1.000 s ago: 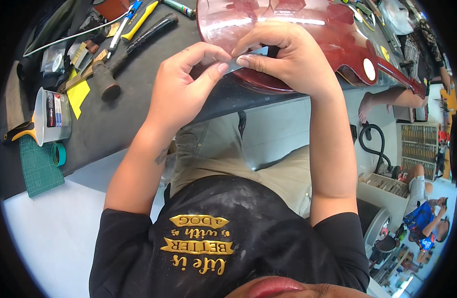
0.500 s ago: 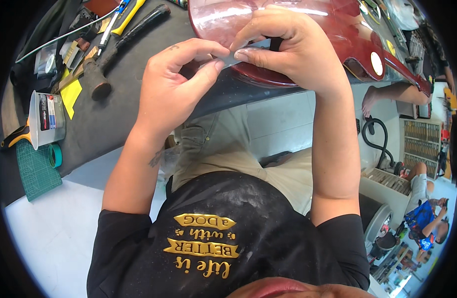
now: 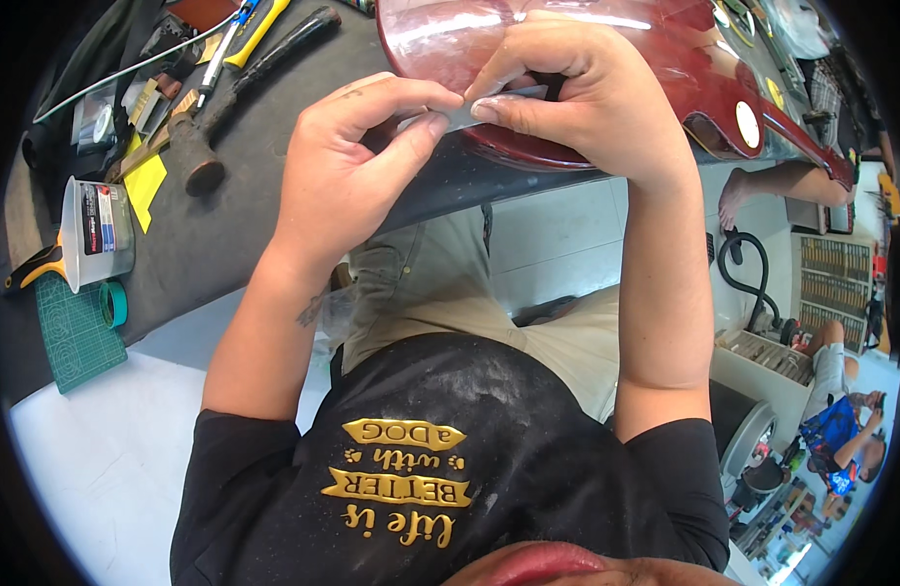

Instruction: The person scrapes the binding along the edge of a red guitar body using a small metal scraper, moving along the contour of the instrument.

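A small thin grey sheet (image 3: 461,119) is pinched between my two hands, close to the edge of the bench. My left hand (image 3: 347,166) grips its left end with thumb and forefinger. From the other side, the thumb and forefinger of my right hand (image 3: 592,107) hold it too; part of it is covered by the fingers. Just beyond both hands lies a glossy dark red guitar (image 3: 435,47), its body on the bench and its neck pointing right. Whether the sheet touches the guitar I cannot tell.
On the dark bench at left lie a hammer (image 3: 204,174), a yellow-handled cutter (image 3: 255,34), a yellow paper piece (image 3: 145,181), a clear plastic tub (image 3: 98,239), green tape (image 3: 113,304) and a green cutting mat (image 3: 74,332). Other people (image 3: 836,439) are at right.
My hands and the sheet keep nearly the same pose, the fingers only slightly shifted. The whole scene has moved a little to the right in view.
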{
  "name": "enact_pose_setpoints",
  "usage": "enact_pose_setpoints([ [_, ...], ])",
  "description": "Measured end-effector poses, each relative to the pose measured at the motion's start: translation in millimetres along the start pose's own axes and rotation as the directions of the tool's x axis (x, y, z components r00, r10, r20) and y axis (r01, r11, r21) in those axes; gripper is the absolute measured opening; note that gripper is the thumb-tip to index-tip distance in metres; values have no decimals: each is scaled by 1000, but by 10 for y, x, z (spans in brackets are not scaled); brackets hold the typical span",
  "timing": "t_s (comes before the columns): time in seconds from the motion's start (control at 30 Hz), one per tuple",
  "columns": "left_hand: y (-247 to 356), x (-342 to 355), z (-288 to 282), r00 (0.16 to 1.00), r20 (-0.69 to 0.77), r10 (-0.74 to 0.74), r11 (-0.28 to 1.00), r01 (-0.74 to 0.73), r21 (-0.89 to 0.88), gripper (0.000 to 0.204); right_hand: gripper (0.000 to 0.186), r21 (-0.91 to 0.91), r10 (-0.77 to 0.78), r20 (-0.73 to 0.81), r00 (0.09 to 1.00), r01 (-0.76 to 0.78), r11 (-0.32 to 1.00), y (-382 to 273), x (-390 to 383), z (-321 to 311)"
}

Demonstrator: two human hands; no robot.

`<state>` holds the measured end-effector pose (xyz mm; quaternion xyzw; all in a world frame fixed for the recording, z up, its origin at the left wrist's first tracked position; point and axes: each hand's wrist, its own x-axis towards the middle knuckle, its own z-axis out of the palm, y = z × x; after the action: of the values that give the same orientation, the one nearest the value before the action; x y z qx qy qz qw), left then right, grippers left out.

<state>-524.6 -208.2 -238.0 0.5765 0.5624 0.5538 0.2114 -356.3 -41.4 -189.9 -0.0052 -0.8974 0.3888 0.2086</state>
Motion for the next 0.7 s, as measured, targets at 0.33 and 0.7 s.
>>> enact_pose_setpoints([
  [0.33,23,-30,9,999,40,-9,1000,9,-18,16,8,-47,16,-18,1000,-16,999,-27,-22,48],
  [0.7,26,-50,15,1000,-19,-16,999,17,37,15,11,-13,-2,-27,1000,2,1000,-28,17,8],
])
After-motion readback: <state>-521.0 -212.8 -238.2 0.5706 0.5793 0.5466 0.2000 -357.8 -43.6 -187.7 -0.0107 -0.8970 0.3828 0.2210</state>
